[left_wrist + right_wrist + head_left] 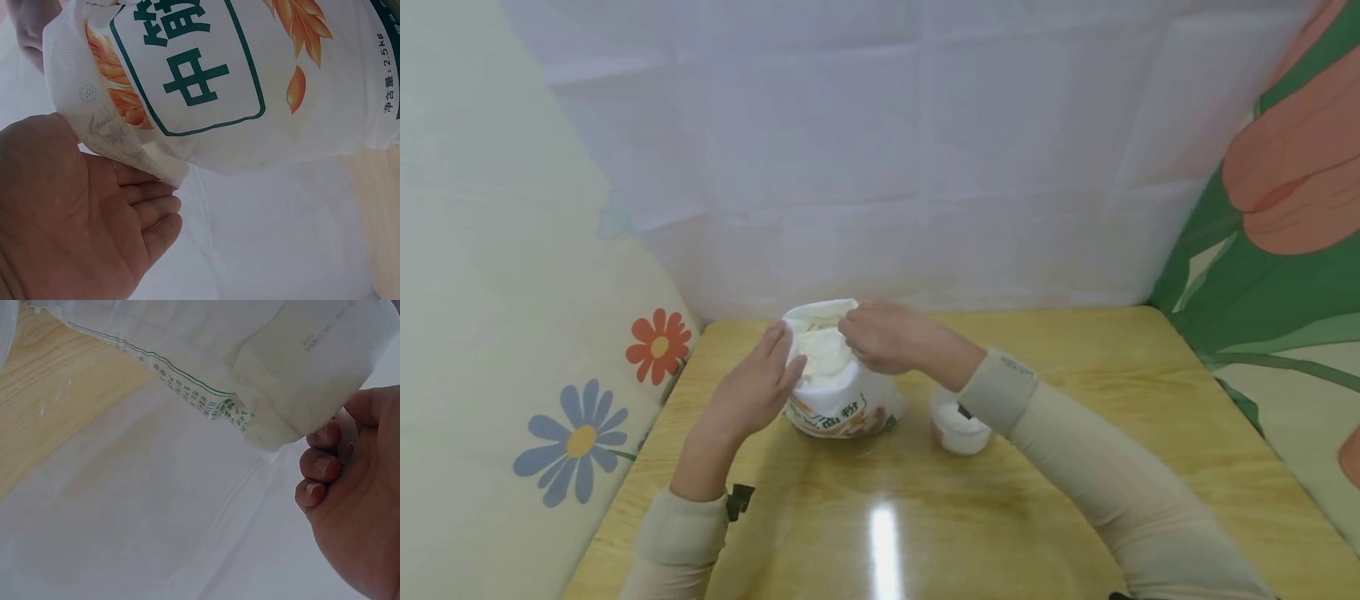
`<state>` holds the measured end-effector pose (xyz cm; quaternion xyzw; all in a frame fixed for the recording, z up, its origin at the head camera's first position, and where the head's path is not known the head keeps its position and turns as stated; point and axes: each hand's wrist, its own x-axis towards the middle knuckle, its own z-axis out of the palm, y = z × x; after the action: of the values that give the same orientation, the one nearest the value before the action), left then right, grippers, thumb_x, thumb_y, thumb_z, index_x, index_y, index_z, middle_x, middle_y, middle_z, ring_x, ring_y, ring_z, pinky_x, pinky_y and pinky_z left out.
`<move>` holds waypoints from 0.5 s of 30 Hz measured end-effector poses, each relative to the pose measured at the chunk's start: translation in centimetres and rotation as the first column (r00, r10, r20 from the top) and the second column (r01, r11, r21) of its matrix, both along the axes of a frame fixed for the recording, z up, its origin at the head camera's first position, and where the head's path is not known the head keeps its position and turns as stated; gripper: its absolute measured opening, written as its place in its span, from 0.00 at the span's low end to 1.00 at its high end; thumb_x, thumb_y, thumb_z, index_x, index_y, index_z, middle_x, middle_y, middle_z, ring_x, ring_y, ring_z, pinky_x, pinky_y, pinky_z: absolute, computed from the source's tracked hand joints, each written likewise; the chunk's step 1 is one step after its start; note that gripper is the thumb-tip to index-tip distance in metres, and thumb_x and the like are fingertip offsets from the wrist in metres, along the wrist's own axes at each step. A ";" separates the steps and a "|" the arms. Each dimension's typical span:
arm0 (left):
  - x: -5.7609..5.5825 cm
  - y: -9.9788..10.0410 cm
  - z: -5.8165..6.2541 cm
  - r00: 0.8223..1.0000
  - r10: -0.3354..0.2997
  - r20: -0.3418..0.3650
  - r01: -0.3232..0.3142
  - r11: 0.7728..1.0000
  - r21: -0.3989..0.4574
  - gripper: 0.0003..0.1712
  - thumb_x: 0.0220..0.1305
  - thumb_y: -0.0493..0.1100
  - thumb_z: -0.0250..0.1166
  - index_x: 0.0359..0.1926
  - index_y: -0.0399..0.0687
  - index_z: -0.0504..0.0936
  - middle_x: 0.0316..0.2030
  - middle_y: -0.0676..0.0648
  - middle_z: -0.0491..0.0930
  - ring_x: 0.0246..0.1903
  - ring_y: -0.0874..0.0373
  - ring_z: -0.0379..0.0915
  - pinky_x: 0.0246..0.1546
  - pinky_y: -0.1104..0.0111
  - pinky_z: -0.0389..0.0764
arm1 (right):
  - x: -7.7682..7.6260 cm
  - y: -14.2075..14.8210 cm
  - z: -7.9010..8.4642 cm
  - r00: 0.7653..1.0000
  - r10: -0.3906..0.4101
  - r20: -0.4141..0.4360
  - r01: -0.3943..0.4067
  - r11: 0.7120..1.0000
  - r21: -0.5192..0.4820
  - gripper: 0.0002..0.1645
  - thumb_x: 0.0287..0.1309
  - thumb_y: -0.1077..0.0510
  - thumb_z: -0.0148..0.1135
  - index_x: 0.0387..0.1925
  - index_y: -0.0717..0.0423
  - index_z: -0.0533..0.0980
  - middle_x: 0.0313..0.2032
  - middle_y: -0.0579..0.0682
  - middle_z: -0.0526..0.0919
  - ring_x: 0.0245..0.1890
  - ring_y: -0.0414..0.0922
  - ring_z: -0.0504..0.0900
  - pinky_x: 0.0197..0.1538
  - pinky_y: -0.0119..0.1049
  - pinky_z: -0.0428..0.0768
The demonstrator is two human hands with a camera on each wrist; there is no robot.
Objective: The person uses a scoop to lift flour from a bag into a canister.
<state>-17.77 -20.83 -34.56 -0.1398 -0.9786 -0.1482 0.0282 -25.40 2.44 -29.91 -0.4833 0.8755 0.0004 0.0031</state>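
A white flour bag [831, 421] with green lettering and orange wheat prints stands upright on the table, its top open and pale flour [824, 354] showing inside. My left hand [751, 390] holds the bag's left rim, thumb over the mouth and fingers along the outside; the left wrist view shows the rim's corner at the fingertips [164, 206]. At the right side of the mouth is my right hand [883, 336], fingers curled round a translucent plastic spoon handle [348, 442] with a hole in its end. The spoon's other end is hidden.
Right of the bag, under my right forearm, stands a clear plastic tub [961, 442] with white powder in it. The wooden table [1037, 517] ends at a white cloth backdrop [1000, 167]. Flower-printed hangings [467, 292] line both sides.
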 end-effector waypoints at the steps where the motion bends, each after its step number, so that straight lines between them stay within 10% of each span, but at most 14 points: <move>1: 0.0 0.0 0.0 1.000 -0.001 -0.003 0.001 1.000 0.001 0.41 0.82 0.59 0.36 0.79 0.31 0.46 0.79 0.33 0.43 0.78 0.38 0.40 0.75 0.45 0.52 | 0.0 0.1 0.0 1.000 -0.003 0.003 0.003 1.000 -0.008 0.13 0.76 0.56 0.45 0.46 0.57 0.75 0.39 0.51 0.80 0.39 0.47 0.78 0.48 0.40 0.80; 15: 0.0 -0.2 -0.1 1.000 -0.009 -0.014 0.009 1.000 -0.001 0.39 0.82 0.56 0.38 0.78 0.30 0.46 0.79 0.32 0.44 0.78 0.38 0.41 0.76 0.45 0.52 | -0.1 1.8 0.5 1.000 -0.022 0.010 0.023 0.992 -0.126 0.13 0.75 0.58 0.43 0.38 0.56 0.73 0.32 0.51 0.76 0.34 0.49 0.77 0.43 0.43 0.81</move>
<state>-17.74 -20.99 -34.68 -0.1452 -0.9779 -0.1466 0.0343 -25.46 4.25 -29.45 -0.4725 0.8792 -0.0568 -0.0237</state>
